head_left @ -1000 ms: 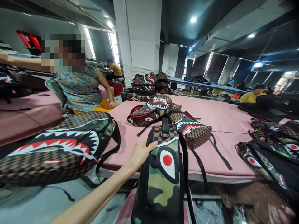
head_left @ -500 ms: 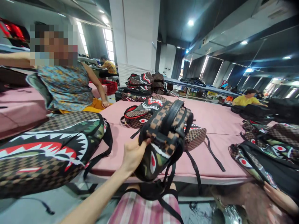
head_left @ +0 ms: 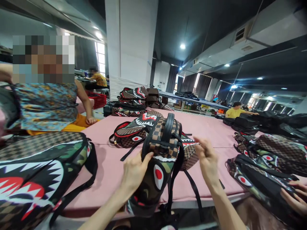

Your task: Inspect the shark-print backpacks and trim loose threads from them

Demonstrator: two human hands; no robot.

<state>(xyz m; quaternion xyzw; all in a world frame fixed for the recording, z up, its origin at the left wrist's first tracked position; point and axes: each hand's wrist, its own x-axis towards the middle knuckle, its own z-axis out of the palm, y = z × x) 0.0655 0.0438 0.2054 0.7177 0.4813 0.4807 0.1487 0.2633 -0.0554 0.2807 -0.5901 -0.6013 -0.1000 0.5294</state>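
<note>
A brown-checked backpack with a camouflage side and a red-and-white eye (head_left: 158, 177) stands upright in front of me, its black top handle facing up. My left hand (head_left: 136, 167) is closed on the backpack's upper left edge, thumb on the near side. My right hand (head_left: 207, 158) is raised just right of the backpack, apart from it, fingers loosely bent and a little blurred, with nothing visible in them. Black straps hang down the backpack's right side. Behind it, more shark-mouth backpacks (head_left: 130, 132) lie on the pink table (head_left: 100, 166).
A large shark-print backpack (head_left: 72, 150) lies at the left. More bags (head_left: 254, 182) are at the right, where another person's hands (head_left: 295, 198) touch one. A seated person in a patterned top (head_left: 48, 105) is at the left. Bags are stacked (head_left: 134, 95) near the pillar.
My right hand has come into view beside the backpack. The backpack is now more upright, still in my left hand. At the right, a co-worker's hands show more on a bag. The view has shifted.
</note>
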